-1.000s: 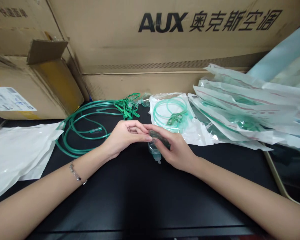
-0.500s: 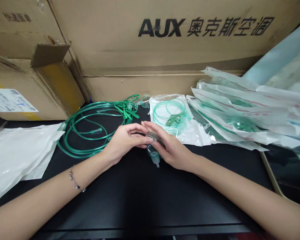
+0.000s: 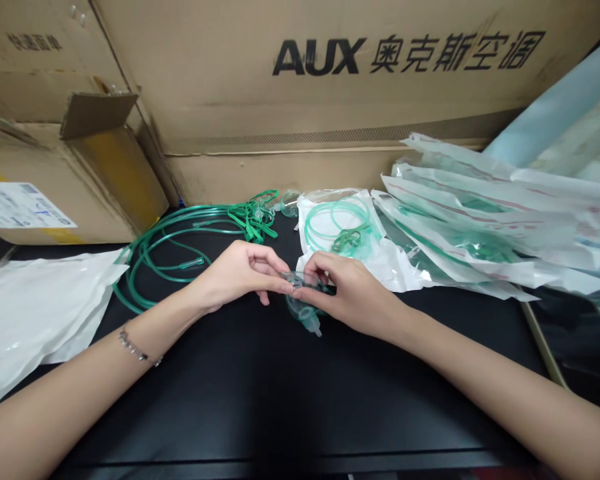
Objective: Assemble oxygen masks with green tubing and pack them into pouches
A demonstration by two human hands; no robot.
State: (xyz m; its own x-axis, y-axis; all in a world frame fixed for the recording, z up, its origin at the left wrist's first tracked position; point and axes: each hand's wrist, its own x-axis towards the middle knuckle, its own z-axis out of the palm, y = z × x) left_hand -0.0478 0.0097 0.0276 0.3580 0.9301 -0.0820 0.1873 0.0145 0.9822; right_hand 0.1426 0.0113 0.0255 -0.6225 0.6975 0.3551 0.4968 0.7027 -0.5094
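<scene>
While my left hand [image 3: 237, 273] pinches one edge of the mask [image 3: 305, 310] by thumb and fingertips, my right hand [image 3: 363, 293] grips its other side, over the table [image 3: 205, 400], nearer me than the bag [image 3: 377, 253].

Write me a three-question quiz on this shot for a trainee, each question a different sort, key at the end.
1. Multiple choice: what do the left hand and right hand hold between them?
A) scissors
B) a clear mask
C) a roll of tape

2. True or false: the coiled green tubing lies mostly to the left of that mask.

3. Short answer: which Latin letters are printed on the big box behind?

Key:
1. B
2. True
3. AUX
</scene>
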